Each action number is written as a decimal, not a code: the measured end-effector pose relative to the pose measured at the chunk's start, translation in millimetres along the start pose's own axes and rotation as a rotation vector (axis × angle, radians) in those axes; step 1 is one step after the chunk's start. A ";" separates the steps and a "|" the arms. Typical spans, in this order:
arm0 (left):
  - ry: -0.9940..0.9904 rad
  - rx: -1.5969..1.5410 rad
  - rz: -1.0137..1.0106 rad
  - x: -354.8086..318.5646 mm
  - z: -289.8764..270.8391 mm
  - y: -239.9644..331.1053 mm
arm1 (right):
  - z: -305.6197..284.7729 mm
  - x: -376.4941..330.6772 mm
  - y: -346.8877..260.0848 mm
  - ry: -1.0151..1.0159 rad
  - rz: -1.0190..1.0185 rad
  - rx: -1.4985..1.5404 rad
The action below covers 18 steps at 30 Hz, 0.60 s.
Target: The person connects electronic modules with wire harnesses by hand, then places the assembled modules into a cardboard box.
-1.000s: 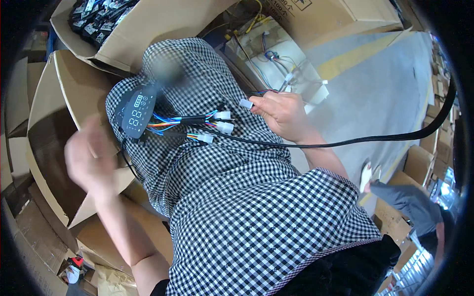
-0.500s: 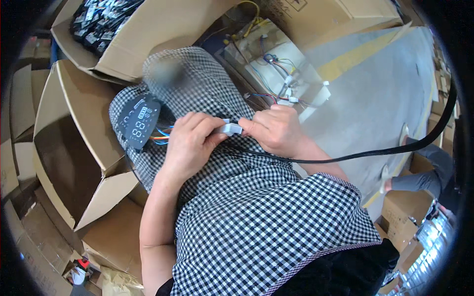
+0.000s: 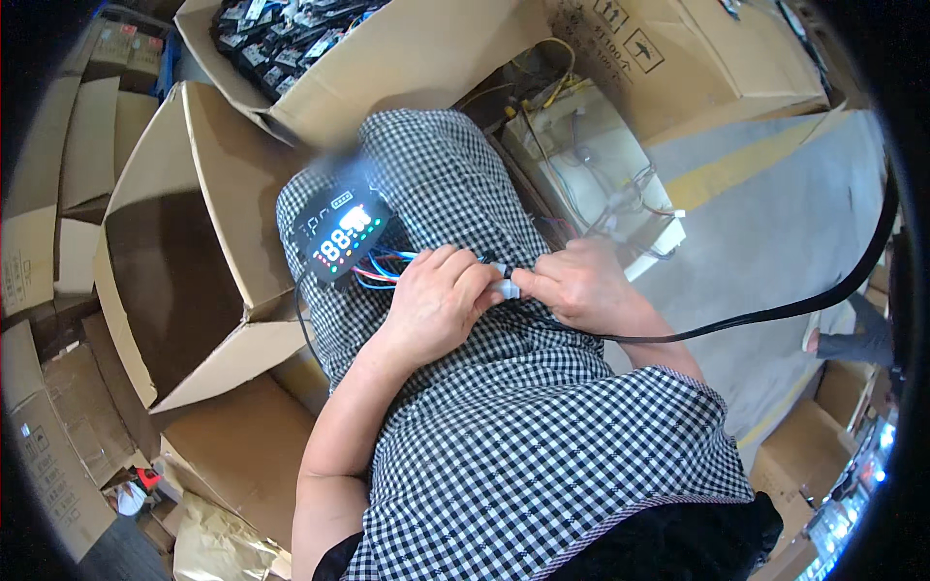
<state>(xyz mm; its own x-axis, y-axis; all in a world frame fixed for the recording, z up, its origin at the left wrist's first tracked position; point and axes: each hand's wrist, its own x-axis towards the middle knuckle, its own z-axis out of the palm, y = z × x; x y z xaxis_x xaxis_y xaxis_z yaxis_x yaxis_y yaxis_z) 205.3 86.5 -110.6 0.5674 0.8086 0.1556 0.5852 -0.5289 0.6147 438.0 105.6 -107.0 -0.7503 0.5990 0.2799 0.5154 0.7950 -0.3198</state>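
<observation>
Checked black-and-white fabric covers the person's lap, and both hands work on top of it. Left hand (image 3: 438, 302) is curled nearly closed, fingers bent over a small white connector (image 3: 502, 284) and the bundle of coloured wires (image 3: 383, 271) that runs from it. Right hand (image 3: 573, 288) is likewise closed, its thumb and fingertips pinching the same connector from the other side, so the two hands touch at that point. A black cable (image 3: 775, 312) runs out from under the right hand, across the lap and away to the right edge.

Just beyond the left hand, the coloured wires reach a black display unit (image 3: 337, 235) that lies tilted on the knee; its screen is lit with white and coloured segments.

Compared with half a second ago, the hands hold nearly the same grip at the connector, but the display, then dimmer, now shows bright.

Further out, an open cardboard box (image 3: 208, 252) stands to the left, and a white tray of wiring (image 3: 591, 169) sits beyond the knee.
</observation>
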 end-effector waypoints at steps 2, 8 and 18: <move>-0.001 -0.010 0.028 1.3 -0.4 -1.5 | 2.3 -2.2 0.2 -0.019 0.015 0.009; 0.547 0.421 -0.110 -10.4 -48.1 -0.2 | -9.8 -10.0 18.1 0.229 0.283 -0.014; -0.051 0.369 -0.094 7.6 -16.9 17.7 | 24.8 -28.9 19.9 0.225 0.304 0.001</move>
<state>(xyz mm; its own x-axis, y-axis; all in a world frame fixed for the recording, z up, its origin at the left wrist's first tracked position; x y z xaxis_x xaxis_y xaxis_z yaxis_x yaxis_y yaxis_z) 210.2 87.6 -85.5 0.5240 0.8491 0.0669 0.8000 -0.5177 0.3034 459.6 101.7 -143.9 -0.4534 0.8137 0.3638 0.7000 0.5777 -0.4198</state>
